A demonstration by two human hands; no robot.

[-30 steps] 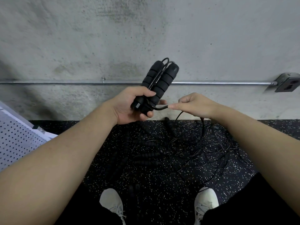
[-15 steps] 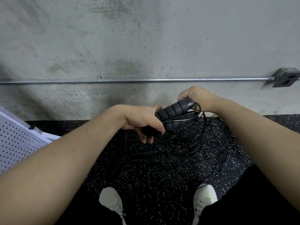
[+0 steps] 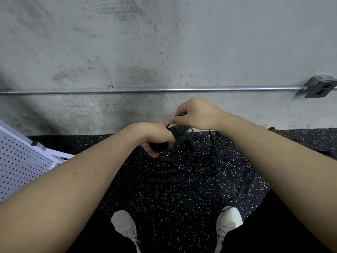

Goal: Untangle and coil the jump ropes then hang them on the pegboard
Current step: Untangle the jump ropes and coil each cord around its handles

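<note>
The left hand (image 3: pixel 156 137) grips a pair of jump rope handles (image 3: pixel 177 132) above the floor (image 3: pixel 182 207), and the right hand (image 3: pixel 197 114) sits just right of and behind it, pinching the cord (image 3: pixel 168 125) at the handles' top. Below the hands a tangle of jump ropes (image 3: pixel 200 168) lies on the floor, between them and the two shoes (image 3: pixel 124 225) nearest the viewer. The pegboard (image 3: pixel 20 163) lies at far left, and behind everything a conduit pipe (image 3: pixel 164 90) runs across the wall (image 3: pixel 164 42) to an outlet box (image 3: pixel 321 87) at far right.

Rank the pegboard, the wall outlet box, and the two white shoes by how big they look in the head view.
1. pegboard
2. right shoe and left shoe, about alike
3. outlet box, though it sits farther away
</note>
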